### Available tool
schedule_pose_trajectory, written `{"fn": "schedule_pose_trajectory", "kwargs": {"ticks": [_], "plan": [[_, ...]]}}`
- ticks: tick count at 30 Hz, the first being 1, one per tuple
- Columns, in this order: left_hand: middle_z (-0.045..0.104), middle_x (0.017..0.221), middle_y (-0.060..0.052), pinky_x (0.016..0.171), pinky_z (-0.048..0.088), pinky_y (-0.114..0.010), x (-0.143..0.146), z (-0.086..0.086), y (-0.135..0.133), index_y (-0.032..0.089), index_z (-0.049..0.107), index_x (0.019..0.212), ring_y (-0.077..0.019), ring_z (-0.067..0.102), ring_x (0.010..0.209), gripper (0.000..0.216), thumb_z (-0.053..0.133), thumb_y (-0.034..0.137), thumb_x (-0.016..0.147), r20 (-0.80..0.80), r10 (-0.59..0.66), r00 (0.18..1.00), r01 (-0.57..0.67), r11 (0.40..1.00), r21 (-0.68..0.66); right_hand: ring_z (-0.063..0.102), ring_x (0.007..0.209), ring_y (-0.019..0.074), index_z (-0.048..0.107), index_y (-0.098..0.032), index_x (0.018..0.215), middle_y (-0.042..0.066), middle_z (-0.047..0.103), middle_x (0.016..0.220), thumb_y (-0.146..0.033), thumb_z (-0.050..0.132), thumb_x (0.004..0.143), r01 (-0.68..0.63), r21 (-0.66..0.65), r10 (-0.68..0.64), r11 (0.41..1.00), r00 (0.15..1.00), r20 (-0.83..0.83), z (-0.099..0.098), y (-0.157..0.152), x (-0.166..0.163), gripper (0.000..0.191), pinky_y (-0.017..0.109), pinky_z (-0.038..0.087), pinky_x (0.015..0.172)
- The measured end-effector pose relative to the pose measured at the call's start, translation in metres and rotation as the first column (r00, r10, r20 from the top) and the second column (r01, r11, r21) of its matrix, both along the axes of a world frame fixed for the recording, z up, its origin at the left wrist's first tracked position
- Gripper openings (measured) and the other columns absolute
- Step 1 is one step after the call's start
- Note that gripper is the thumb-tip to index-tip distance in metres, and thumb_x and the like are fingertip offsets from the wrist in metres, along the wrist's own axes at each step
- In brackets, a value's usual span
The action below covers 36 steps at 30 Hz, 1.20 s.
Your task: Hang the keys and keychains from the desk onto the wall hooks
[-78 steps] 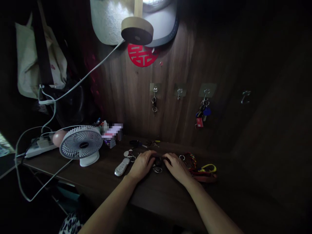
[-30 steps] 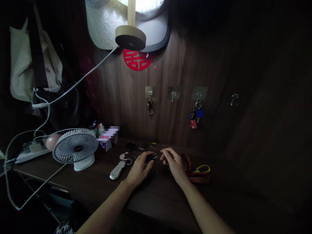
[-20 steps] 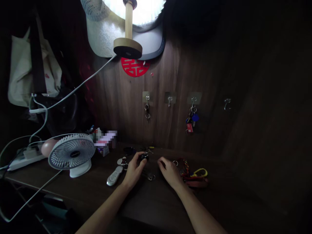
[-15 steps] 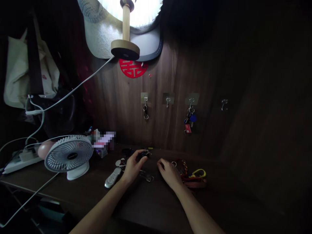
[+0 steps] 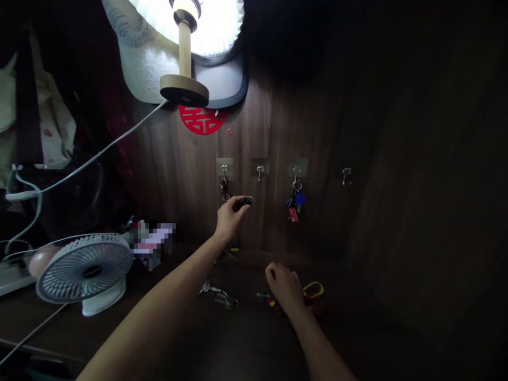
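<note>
My left hand (image 5: 228,217) is raised against the dark wood wall, pinched on a small black key fob (image 5: 243,201). It sits just below and between the first hook (image 5: 224,170), which carries a small key ring, and the bare second hook (image 5: 260,171). My right hand (image 5: 283,288) rests curled on the desk over a heap of coloured lanyards (image 5: 311,291); what its fingers hold is hidden. A loose bunch of keys (image 5: 222,299) lies on the desk between my arms.
A third hook (image 5: 296,172) holds keys with blue and red tags; a fourth hook (image 5: 347,174) is bare. A white desk fan (image 5: 81,270) stands at the left, a lit lamp (image 5: 184,90) hangs above, with cables and a power strip at far left.
My left hand has lifted the black key fob off the desk up to the wall hooks. My right hand stayed low by the lanyards. The camera has tilted up and right.
</note>
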<state>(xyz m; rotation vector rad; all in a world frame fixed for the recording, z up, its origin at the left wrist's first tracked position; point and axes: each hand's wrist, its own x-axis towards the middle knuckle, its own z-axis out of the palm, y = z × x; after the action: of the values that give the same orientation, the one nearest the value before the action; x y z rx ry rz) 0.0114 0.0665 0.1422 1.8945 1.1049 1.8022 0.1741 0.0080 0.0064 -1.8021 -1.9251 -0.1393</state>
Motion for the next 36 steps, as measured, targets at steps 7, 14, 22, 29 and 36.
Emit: {"fn": "schedule_pose_trajectory", "kwargs": {"ticks": [7,14,22,29,36], "plan": [[0.071,0.091,-0.002,0.079,0.048,-0.024,0.034,0.039,0.028,0.019,0.066,0.096,-0.0146,0.064,0.083,0.023,0.065,0.02,0.073,-0.028,0.171,0.985,-0.17,0.984,0.05,0.059,0.087,0.0186,0.061,-0.023,0.078,0.003,0.066,0.084,-0.019,0.045,0.086,-0.009,0.039,0.007,0.999,0.999,0.031,-0.01,0.003,-0.004,0.018,0.031,0.031,0.076],[0.07,0.094,-0.001,0.081,0.047,-0.023,0.048,0.044,0.038,0.021,0.065,0.099,-0.0148,0.063,0.086,0.025,0.064,0.023,0.074,-0.007,0.221,0.975,-0.22,0.975,0.02,0.058,0.087,0.0197,0.061,-0.023,0.078,0.004,0.065,0.082,-0.02,0.047,0.085,-0.034,0.03,0.033,0.999,0.999,0.037,-0.012,0.003,-0.005,0.017,0.031,0.031,0.075],[0.07,0.097,-0.003,0.083,0.046,-0.026,0.054,0.036,0.039,0.022,0.064,0.098,-0.0163,0.063,0.089,0.025,0.065,0.023,0.073,0.004,0.218,0.976,-0.217,0.974,-0.072,0.059,0.089,0.0198,0.061,-0.023,0.078,0.004,0.066,0.083,-0.02,0.045,0.086,-0.02,0.017,0.019,1.0,0.999,0.034,-0.01,0.002,-0.007,0.018,0.032,0.032,0.077],[0.07,0.095,-0.003,0.081,0.046,-0.027,0.051,0.02,0.046,0.022,0.063,0.095,-0.0167,0.063,0.088,0.024,0.066,0.023,0.071,0.001,0.216,0.976,-0.214,0.967,-0.137,0.058,0.089,0.0199,0.062,-0.023,0.079,0.003,0.066,0.083,-0.02,0.045,0.086,-0.023,0.01,0.023,1.0,0.999,0.027,-0.011,0.003,-0.006,0.018,0.032,0.031,0.078],[0.07,0.087,-0.002,0.079,0.046,-0.026,0.045,-0.001,0.047,0.02,0.061,0.098,-0.0159,0.064,0.085,0.025,0.063,0.019,0.073,-0.016,0.208,0.978,-0.206,0.952,-0.228,0.058,0.088,0.0176,0.063,-0.022,0.079,0.003,0.066,0.083,-0.02,0.046,0.086,-0.011,0.001,0.011,1.0,0.999,0.037,-0.01,0.003,-0.007,0.018,0.03,0.03,0.076]]}}
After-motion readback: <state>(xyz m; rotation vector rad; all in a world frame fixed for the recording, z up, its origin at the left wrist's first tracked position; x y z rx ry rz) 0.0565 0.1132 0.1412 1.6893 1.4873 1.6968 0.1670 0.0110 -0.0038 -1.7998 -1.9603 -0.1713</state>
